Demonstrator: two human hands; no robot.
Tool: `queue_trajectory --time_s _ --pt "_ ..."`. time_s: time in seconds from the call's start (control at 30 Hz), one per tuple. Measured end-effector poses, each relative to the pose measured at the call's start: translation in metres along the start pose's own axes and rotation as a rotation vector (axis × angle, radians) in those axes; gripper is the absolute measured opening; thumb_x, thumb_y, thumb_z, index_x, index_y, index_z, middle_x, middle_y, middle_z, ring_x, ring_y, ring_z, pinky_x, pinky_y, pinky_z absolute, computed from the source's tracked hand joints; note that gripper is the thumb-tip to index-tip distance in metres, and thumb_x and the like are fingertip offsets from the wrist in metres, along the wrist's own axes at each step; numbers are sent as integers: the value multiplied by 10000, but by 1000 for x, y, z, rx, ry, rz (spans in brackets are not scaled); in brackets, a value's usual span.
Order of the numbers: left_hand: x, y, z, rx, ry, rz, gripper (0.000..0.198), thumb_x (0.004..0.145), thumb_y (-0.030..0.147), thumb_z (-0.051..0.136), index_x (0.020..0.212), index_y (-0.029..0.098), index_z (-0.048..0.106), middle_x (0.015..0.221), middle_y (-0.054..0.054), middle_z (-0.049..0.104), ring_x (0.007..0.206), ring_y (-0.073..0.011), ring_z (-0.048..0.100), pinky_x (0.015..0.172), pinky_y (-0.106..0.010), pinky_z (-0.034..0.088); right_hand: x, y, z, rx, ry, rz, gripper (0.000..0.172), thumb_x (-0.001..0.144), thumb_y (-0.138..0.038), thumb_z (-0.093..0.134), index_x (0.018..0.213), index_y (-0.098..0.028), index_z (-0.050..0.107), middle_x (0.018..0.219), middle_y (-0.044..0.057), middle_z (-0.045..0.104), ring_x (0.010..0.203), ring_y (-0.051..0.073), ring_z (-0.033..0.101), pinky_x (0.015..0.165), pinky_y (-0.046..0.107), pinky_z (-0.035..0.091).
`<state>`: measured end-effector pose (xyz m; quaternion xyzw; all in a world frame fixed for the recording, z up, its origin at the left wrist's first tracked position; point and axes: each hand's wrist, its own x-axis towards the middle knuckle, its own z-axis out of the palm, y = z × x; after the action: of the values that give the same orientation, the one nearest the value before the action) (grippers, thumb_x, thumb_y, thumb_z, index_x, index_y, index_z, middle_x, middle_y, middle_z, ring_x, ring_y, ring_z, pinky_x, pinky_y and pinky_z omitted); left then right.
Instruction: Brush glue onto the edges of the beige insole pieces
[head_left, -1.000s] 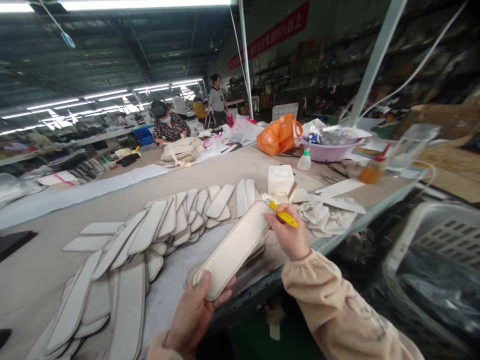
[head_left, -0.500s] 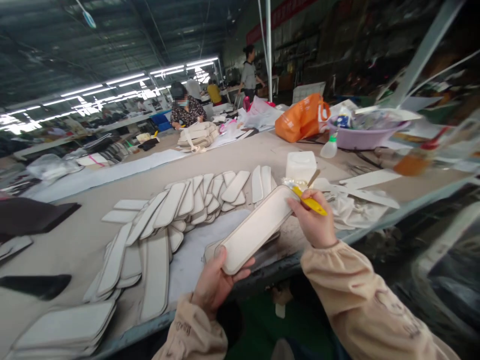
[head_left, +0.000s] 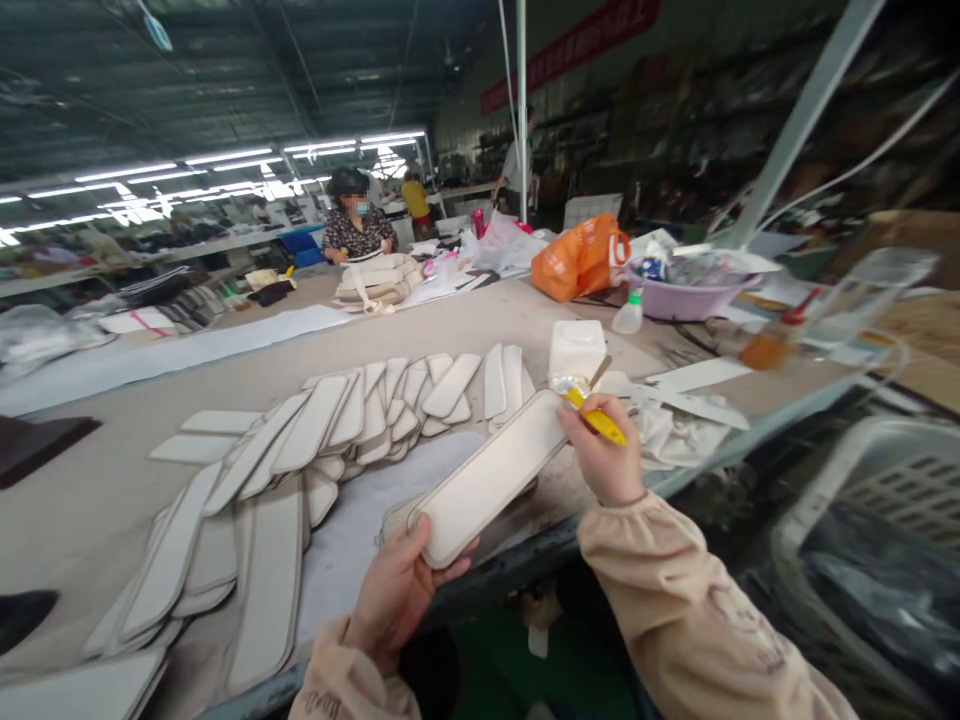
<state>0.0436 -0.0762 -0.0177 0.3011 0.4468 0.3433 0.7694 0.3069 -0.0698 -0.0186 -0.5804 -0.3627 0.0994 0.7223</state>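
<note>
Only the view has shifted over the last second; the pale strip (head_left: 491, 485) stays held, so the handling seems to be at the same stage. Above the bench (head_left: 457, 325) edge, the left hand's (head_left: 394, 590) fingers are closed on its seven-o'clock end, while the right hand's (head_left: 609, 458) close round a yellow tool (head_left: 604, 427) and touch its one-o'clock end.

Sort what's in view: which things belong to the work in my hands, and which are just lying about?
Work in hand:
pale panel, held by your left hand
yellow-handled tool, in your right hand
similar panels on the table, probably

Probably just lying about:
orange bag
purple basin
</note>
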Motion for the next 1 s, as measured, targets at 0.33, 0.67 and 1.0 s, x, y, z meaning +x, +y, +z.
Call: queue_trajectory --time_s 0.33,0.67,1.0 --pt "-11 6 -1 226 -485 -23 530 651 446 785 1019 73 700 859 -157 717 814 -276 684 632 -290 519 1 -25 -12 126 -132 24 332 721 -365 746 809 -230 456 642 -69 406 551 93 386 513 224 330" --pt "3 -22 31 385 -310 -111 452 785 480 666 1062 122 677 788 -76 705 613 -146 606 548 -232 451 -7 -23 -8 104 -273 22 290 757 -369 706 816 -222 463 703 -57 419 596 92 400 560 225 351" --pt "3 -27 36 405 -358 -95 439 807 458 648 1068 106 679 787 -86 699 606 -146 588 562 -241 450 -5 -22 -12 47 -205 -24 300 733 -373 715 773 -225 458 660 -59 440 579 97 416 536 222 364"
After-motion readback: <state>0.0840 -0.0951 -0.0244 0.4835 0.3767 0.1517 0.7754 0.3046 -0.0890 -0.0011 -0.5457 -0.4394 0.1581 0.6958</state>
